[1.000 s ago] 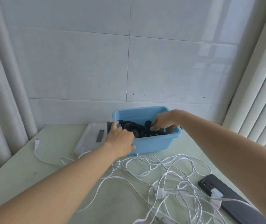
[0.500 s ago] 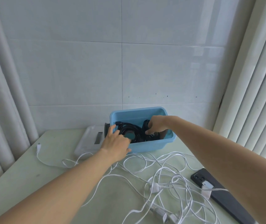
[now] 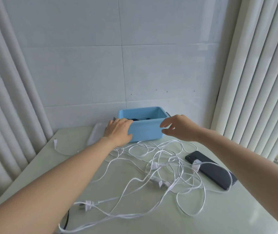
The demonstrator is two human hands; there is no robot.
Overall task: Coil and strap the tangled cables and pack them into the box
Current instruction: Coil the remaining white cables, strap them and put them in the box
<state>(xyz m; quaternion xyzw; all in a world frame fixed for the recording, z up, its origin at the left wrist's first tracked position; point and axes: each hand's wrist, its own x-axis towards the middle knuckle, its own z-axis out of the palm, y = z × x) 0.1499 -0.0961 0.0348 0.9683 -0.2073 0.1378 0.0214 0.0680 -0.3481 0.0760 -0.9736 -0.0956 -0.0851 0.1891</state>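
The surface (image 3: 244,217) fills the lower frame. Most of its middle is taken by the white cables (image 3: 162,159), loose and tangled, with one strand lying over a dark flat device (image 3: 210,169) at the right. The box (image 3: 145,130) stands at centre, near the wall. The left hand (image 3: 118,130) grips its near left corner, fingers over the rim. The right hand (image 3: 177,127) hovers wide beside the near right corner, holding nothing. A black cable (image 3: 135,119) lies inside. The box likely needs only steadying; the tangle is best started from a plug (image 3: 88,204), drawing one cable free rather than tugging the mass.
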